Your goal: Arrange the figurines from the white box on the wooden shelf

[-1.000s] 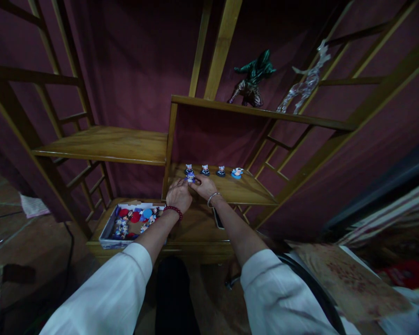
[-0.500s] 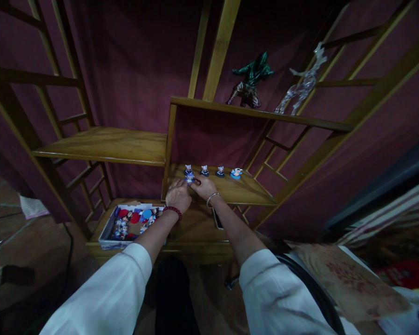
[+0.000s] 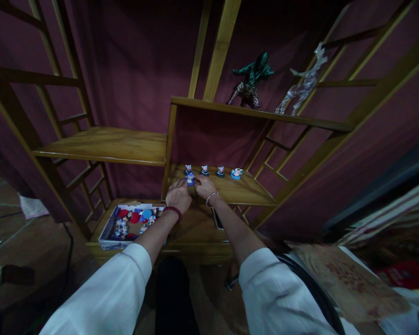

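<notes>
A small purple-and-blue figurine (image 3: 190,178) stands upright on the lower right shelf (image 3: 240,191), near its left end. My left hand (image 3: 178,194), with a dark red bead bracelet, is just left of it, fingers bent and their tips close to its base. To its right is my right hand (image 3: 205,186), wearing a silver bangle, with the fingers apart and a fingertip near the figurine. Whether either fingertip touches it is hard to see. Behind it are three similar dark-based figurines (image 3: 204,170) in a row, ending at the right with a blue-based figurine (image 3: 236,173).
An open box (image 3: 106,237) full of small figurines rests on the lower ledge at left. A dark phone-like object (image 3: 217,219) lies below the shelf, partly behind my right forearm. Above stand a green-hooded statue (image 3: 252,79) and a clear deer figure (image 3: 302,88).
My right hand has drawn slightly to the right from the purple-and-blue figurine, so more of its base shows. My left hand has barely moved.
</notes>
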Action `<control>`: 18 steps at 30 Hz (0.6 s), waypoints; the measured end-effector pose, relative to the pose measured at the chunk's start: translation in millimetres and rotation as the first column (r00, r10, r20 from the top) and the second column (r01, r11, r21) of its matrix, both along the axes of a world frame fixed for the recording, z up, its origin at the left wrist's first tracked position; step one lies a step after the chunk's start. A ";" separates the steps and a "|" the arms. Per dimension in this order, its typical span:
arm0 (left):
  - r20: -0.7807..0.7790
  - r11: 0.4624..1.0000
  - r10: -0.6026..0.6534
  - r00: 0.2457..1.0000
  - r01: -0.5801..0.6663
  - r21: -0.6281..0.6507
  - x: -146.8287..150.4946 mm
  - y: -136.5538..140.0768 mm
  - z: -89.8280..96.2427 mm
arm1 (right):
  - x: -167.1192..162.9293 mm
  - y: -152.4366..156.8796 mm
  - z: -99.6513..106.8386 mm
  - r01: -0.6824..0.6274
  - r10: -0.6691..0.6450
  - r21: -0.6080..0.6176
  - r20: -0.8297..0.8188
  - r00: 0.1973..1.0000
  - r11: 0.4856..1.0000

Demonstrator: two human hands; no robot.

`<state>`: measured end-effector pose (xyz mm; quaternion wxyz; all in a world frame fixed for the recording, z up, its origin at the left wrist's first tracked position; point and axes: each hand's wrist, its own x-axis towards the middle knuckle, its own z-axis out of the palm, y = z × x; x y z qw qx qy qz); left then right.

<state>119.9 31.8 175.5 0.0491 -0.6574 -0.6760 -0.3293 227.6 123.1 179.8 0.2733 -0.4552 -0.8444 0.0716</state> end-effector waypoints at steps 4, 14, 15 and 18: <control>-0.007 1.000 -0.003 1.000 0.003 -0.005 -0.5 -1.1 1.0 | 1.8 3.3 -0.7 0.011 -0.011 -0.032 -0.013 1.000 0.999; 0.007 0.999 -0.018 1.000 0.018 -0.038 0.2 -3.0 4.2 | 0.2 17.9 -5.3 -0.042 0.040 -0.048 -0.043 0.998 0.998; 0.009 0.999 -0.016 1.000 0.017 -0.041 0.2 -2.9 4.0 | 0.3 19.6 -6.5 -0.051 0.049 -0.044 -0.043 0.998 0.998; 0.003 0.999 -0.010 1.000 0.010 -0.049 0.0 -2.7 3.6 | 0.4 23.3 -9.2 -0.045 0.043 -0.043 -0.039 0.998 0.998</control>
